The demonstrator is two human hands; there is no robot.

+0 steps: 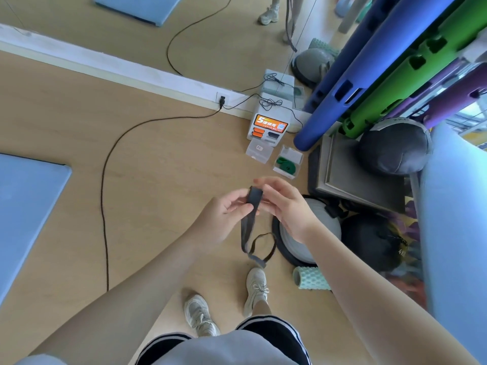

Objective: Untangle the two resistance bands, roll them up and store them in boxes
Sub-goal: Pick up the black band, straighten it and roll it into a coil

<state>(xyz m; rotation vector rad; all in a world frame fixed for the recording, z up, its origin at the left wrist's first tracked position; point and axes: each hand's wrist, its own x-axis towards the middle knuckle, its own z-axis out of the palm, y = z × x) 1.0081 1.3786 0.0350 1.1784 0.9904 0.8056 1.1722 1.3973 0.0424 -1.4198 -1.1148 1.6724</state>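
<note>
Two clear boxes are sitting on the floor (163, 180) in front of a white charging station (270, 122); the right box (287, 162) is lying open with a green band (286, 164) coiled inside it; the left box (259, 152) is sitting just beside it, and whether anything is in it I cannot tell.

Nearer the camera, both hands are working a grey band (250, 219) above the floor, well apart from the boxes; the left hand (226, 209) is gripping the band's upper end, its fingers curling round the strap and its thumb pressing on top; the right hand (283, 204) is touching the same end from the other side, its fingers partly curled, but how firmly it is pinching I cannot tell, the hand being blurred; a short flat stretch of band is showing between the two hands; the rest is hanging down in a loose loop, its lower end dangling above the right shoe (255, 291).

A black cable (105, 206) is trailing across the floor to a wall socket; blue mats (26, 212) are lying to the left; a mint foam roller (311, 278) is lying beside a grey balance dome (305, 233) to the right.
</note>
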